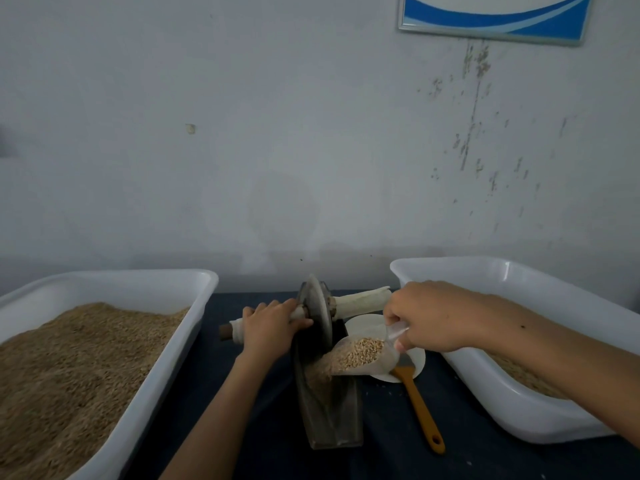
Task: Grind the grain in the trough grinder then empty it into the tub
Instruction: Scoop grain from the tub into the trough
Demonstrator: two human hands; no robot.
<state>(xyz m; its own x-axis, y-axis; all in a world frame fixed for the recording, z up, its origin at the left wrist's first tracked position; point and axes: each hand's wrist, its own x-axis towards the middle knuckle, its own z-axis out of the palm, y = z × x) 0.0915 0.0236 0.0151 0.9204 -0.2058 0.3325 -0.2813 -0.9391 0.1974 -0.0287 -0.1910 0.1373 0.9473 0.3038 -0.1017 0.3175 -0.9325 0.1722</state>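
The dark trough grinder (332, 420) stands in the middle of the dark table, with its grey wheel (317, 306) upright on a cloth-wrapped axle (360, 301). My left hand (268, 325) grips the axle's left handle next to the wheel. My right hand (433, 317) holds a clear plastic scoop (367, 351) tilted down over the trough, and grain (356, 351) slides from it into the trough. A white tub (519, 403) at the right holds a little grain, mostly hidden by my right arm.
A large white tub (166, 348) heaped with grain fills the left side. A white plate (417, 358) and an orange-handled brush (422, 414) lie right of the grinder. A grey wall rises close behind the table.
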